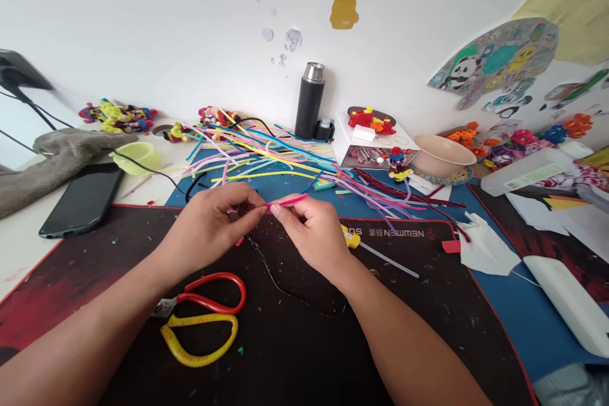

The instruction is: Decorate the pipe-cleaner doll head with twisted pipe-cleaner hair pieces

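Observation:
Between my two hands is a bright pink pipe cleaner (294, 200), its free end sticking out to the right over my right fingers. My left hand (216, 219) pinches it between thumb and fingertips. Close beside, my right hand (311, 228) pinches the same piece, the fingertips of both hands nearly touching. Below my left forearm and wrist lie scissors with one red and one yellow handle (202, 339), their blades partly hidden by the arm. A thin black cord (285, 292) curves across the mat under my hands.
Many coloured pipe cleaners (257, 155) spread behind my hands, with a black thermos (310, 101) beyond. A yellow-handled tool (352, 238) lies right of my right hand. A phone (83, 200) and green bowl (137, 158) sit left; a beige bowl (442, 155) stands right.

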`<state>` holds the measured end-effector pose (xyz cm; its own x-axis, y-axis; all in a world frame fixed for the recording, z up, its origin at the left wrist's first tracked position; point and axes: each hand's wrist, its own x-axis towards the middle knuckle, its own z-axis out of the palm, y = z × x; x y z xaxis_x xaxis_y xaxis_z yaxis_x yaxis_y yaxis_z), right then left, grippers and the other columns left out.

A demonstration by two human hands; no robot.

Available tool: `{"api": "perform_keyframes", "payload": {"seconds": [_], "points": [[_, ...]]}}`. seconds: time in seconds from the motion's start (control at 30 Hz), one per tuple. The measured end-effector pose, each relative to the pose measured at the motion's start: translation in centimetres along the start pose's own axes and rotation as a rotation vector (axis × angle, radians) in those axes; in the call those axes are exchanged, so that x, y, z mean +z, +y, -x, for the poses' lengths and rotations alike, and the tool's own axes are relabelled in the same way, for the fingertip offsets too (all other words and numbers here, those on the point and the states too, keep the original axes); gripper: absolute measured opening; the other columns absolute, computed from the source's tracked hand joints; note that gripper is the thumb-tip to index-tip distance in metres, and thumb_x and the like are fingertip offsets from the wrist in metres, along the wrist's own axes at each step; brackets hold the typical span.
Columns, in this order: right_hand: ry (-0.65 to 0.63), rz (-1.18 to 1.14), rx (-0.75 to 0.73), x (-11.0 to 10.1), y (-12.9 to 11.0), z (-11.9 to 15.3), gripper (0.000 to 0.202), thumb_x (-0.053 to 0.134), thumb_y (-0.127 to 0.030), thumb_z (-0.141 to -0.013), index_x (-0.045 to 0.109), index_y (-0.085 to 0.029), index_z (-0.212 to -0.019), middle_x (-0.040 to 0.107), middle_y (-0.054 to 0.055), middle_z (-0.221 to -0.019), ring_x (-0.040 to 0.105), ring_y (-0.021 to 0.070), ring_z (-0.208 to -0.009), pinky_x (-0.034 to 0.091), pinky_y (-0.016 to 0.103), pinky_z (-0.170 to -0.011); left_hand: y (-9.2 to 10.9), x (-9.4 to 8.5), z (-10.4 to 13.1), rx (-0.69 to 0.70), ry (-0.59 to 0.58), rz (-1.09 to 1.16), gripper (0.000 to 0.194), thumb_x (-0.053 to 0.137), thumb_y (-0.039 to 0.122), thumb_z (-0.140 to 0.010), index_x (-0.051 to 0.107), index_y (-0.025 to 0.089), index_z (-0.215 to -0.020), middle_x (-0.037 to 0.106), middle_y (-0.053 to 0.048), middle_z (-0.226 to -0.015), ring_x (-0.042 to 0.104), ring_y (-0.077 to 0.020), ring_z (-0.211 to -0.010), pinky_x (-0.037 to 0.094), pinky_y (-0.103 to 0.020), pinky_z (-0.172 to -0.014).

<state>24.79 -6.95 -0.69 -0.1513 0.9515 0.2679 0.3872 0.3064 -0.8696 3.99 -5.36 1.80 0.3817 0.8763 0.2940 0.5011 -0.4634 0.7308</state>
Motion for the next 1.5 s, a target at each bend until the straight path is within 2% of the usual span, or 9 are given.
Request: {"api": "perform_keyframes", "payload": {"seconds": [0.07,0.13,0.3,0.4,0.77,0.93,1.17,1.27,1.5], "points": [[0.004,0.048,0.019,0.0,0.1,0.0,0.030,0.068,-0.043,-0.102,0.081,-0.021,-0.086,0.072,0.002,-0.069,0.059,0.0163,-0.062,0.040,0.030,-0.060,0.2,0.1,0.1,0.109,0.030,-0.102,0.024,0.063,0.038,-0.101,0.074,0.023,-0.086,0.075,-0.002,-0.081,0.068,-0.0205,-0.075,0.051,-0.032,-0.070],[0.007,0.056,0.040,0.1,0.1,0.1,0.033,0.068,-0.044,-0.102,0.079,-0.020,-0.082,0.066,0.000,-0.063,0.053,0.0149,-0.059,0.038,0.029,-0.058,0.3,0.1,0.2,0.136,0.023,-0.117,0.023,0.062,0.036,-0.101,0.073,0.023,-0.086,0.074,-0.002,-0.080,0.067,-0.0203,-0.076,0.050,-0.031,-0.070],[-0.007,-0.123,0.057,0.2,-0.3,0.2,0.026,0.069,-0.042,-0.101,0.081,-0.020,-0.106,0.069,0.000,-0.071,0.055,0.0140,-0.058,0.042,0.028,-0.056,-0.3,-0.5,0.1,-0.053,-0.028,0.010,0.024,0.067,0.043,-0.099,0.073,0.023,-0.086,0.076,-0.001,-0.084,0.068,-0.0199,-0.078,0.050,-0.029,-0.069],[0.021,-0.181,0.068,0.0,-0.4,0.1,0.027,0.069,-0.045,-0.101,0.080,-0.021,-0.104,0.061,-0.003,-0.063,0.052,0.0132,-0.054,0.040,0.027,-0.053,-0.4,-0.8,-0.1,-0.106,-0.016,0.033,0.028,0.067,0.046,-0.098,0.072,0.022,-0.083,0.073,0.000,-0.080,0.065,-0.0191,-0.076,0.048,-0.029,-0.069],[0.063,0.108,-0.117,0.4,-0.2,0.6,0.021,0.066,-0.035,-0.104,0.080,-0.021,-0.097,0.060,-0.003,-0.062,0.049,0.0130,-0.056,0.035,0.028,-0.058,-0.2,-0.5,-0.2,-0.130,-0.008,0.011,0.028,0.064,0.045,-0.097,0.069,0.022,-0.081,0.070,0.001,-0.076,0.062,-0.0189,-0.073,0.045,-0.029,-0.067],[0.056,0.200,-0.207,0.7,0.0,0.8,0.019,0.064,-0.030,-0.105,0.080,-0.022,-0.098,0.067,-0.002,-0.066,0.055,0.0135,-0.057,0.037,0.028,-0.062,-0.3,-0.1,-0.1,-0.045,0.007,-0.066,0.022,0.063,0.037,-0.098,0.068,0.022,-0.082,0.072,0.001,-0.078,0.063,-0.0186,-0.073,0.045,-0.029,-0.068],[0.007,0.348,-0.236,0.8,0.4,0.8,0.021,0.063,-0.030,-0.106,0.076,-0.022,-0.091,0.070,0.000,-0.067,0.058,0.0151,-0.058,0.034,0.030,-0.061,-1.4,0.3,-0.3,0.313,-0.058,-0.331,0.020,0.054,0.023,-0.105,0.071,0.021,-0.094,0.072,-0.004,-0.087,0.067,-0.0225,-0.081,0.046,-0.033,-0.076],[0.018,0.359,-0.227,0.8,0.3,0.8,0.023,0.066,-0.031,-0.105,0.073,-0.022,-0.085,0.068,-0.001,-0.065,0.058,0.0144,-0.057,0.033,0.030,-0.061,-1.8,0.3,-0.3,0.404,-0.103,-0.365,0.021,0.052,0.018,-0.105,0.068,0.021,-0.091,0.069,-0.004,-0.084,0.064,-0.0221,-0.079,0.045,-0.033,-0.075],[-0.007,0.158,-0.128,0.3,-0.3,0.6,0.019,0.073,-0.038,-0.102,0.073,-0.023,-0.089,0.068,-0.003,-0.067,0.057,0.0134,-0.058,0.038,0.027,-0.062,-1.6,0.0,0.0,0.249,-0.178,-0.096,0.019,0.060,0.021,-0.103,0.068,0.021,-0.086,0.064,0.001,-0.076,0.060,-0.0154,-0.069,0.043,-0.026,-0.064]]}}
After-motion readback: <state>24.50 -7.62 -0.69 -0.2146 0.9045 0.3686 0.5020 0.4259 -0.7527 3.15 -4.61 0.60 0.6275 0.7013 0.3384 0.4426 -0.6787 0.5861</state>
